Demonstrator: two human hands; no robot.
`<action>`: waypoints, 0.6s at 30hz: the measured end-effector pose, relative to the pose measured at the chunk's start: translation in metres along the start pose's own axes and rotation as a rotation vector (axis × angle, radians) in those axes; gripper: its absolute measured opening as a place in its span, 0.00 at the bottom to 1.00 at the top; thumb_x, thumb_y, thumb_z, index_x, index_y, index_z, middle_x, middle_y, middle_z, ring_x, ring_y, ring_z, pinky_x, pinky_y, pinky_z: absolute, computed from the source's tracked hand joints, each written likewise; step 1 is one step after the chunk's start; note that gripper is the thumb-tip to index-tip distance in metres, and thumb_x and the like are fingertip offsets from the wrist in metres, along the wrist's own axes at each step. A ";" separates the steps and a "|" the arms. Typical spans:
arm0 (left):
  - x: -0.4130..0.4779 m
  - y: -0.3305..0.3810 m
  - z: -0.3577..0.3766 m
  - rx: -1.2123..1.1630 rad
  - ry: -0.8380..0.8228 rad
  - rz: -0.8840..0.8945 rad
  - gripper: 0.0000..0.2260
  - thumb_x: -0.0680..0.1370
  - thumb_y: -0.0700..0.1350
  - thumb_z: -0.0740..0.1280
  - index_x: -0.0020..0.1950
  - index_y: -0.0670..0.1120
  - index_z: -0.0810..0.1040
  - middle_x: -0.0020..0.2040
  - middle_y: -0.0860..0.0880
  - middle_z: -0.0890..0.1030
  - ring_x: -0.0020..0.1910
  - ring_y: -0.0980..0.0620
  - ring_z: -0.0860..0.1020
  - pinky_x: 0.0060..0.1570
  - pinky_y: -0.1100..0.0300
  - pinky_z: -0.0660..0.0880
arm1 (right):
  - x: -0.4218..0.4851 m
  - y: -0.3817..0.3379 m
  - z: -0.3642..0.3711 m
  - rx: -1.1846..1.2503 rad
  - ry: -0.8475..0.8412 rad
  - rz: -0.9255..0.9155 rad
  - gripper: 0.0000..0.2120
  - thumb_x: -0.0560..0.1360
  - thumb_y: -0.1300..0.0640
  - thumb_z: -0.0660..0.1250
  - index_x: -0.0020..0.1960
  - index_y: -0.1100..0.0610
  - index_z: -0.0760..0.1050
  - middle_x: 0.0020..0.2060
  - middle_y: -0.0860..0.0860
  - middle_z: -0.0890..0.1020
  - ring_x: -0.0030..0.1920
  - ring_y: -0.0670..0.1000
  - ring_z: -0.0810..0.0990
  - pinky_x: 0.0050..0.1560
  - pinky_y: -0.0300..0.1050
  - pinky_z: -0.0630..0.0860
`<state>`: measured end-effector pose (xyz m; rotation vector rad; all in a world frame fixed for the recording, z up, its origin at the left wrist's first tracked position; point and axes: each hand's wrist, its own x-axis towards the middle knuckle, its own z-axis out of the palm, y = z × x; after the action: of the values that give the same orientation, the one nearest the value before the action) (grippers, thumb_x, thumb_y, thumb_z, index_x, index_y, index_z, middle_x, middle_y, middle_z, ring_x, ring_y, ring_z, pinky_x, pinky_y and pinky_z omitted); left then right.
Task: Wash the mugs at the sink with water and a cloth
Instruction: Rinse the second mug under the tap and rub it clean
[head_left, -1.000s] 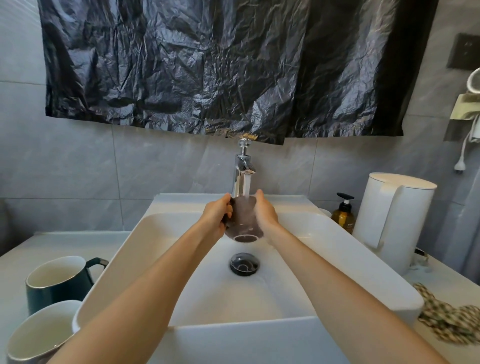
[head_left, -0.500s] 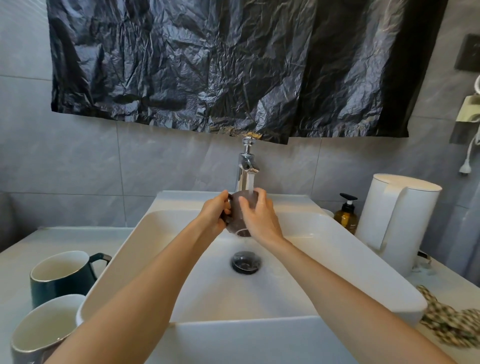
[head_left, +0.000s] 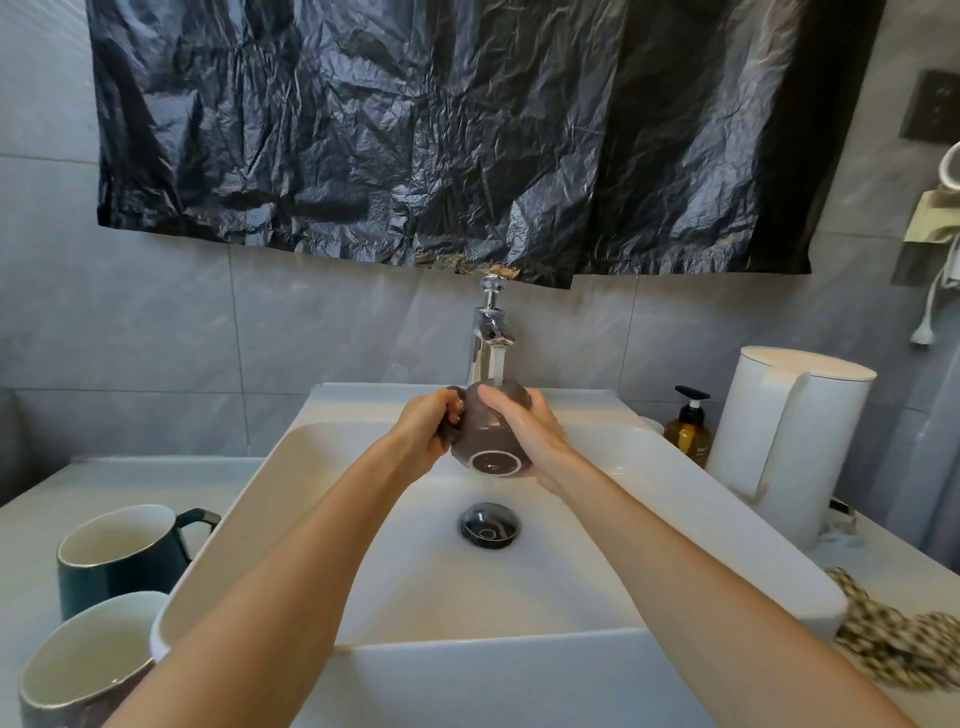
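Note:
A brown-purple mug (head_left: 485, 441) is held over the white sink (head_left: 249, 499), tipped so that its base faces me. Water runs from the chrome tap (head_left: 488, 332) onto its side. My left hand (head_left: 426, 431) grips the mug at its handle on the left. My right hand (head_left: 530, 431) wraps over the mug's right side, fingers across the top. A dark green mug (head_left: 122, 556) and a grey mug (head_left: 83, 660) stand upright on the counter to the left of the sink. A checked cloth (head_left: 893, 644) lies bunched on the counter at the right.
The drain plug (head_left: 489, 525) sits in the sink bottom under the mug. A white kettle (head_left: 784, 441) and an amber pump bottle (head_left: 690, 423) stand right of the sink. Black plastic sheet (head_left: 467, 130) hangs on the tiled wall above the tap.
My right hand has moved around the mug's side while it stays under the running water. The mug has turned so its base shows more fully toward me.

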<state>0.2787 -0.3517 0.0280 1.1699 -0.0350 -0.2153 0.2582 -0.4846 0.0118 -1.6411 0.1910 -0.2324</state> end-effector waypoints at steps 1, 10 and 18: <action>-0.001 0.002 0.000 0.088 -0.021 0.018 0.06 0.78 0.38 0.59 0.41 0.43 0.70 0.35 0.48 0.70 0.33 0.55 0.68 0.32 0.66 0.68 | 0.000 -0.001 -0.001 -0.010 0.025 0.017 0.29 0.63 0.36 0.74 0.59 0.44 0.71 0.51 0.49 0.80 0.48 0.53 0.82 0.43 0.56 0.83; 0.005 -0.016 -0.012 1.213 -0.158 0.603 0.42 0.58 0.51 0.83 0.67 0.52 0.67 0.63 0.51 0.70 0.58 0.51 0.72 0.53 0.59 0.78 | -0.005 -0.007 -0.003 0.005 -0.110 0.109 0.21 0.70 0.43 0.73 0.55 0.49 0.69 0.48 0.54 0.80 0.43 0.54 0.82 0.38 0.51 0.81; 0.009 -0.018 -0.018 1.211 -0.075 0.629 0.41 0.54 0.53 0.84 0.62 0.50 0.70 0.58 0.52 0.74 0.53 0.51 0.74 0.50 0.59 0.76 | 0.006 -0.003 0.009 0.072 -0.082 0.231 0.27 0.73 0.32 0.61 0.61 0.51 0.72 0.54 0.57 0.81 0.49 0.59 0.82 0.53 0.62 0.79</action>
<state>0.2877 -0.3434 0.0035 2.2713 -0.6651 0.3915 0.2663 -0.4772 0.0145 -1.5394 0.3043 0.0040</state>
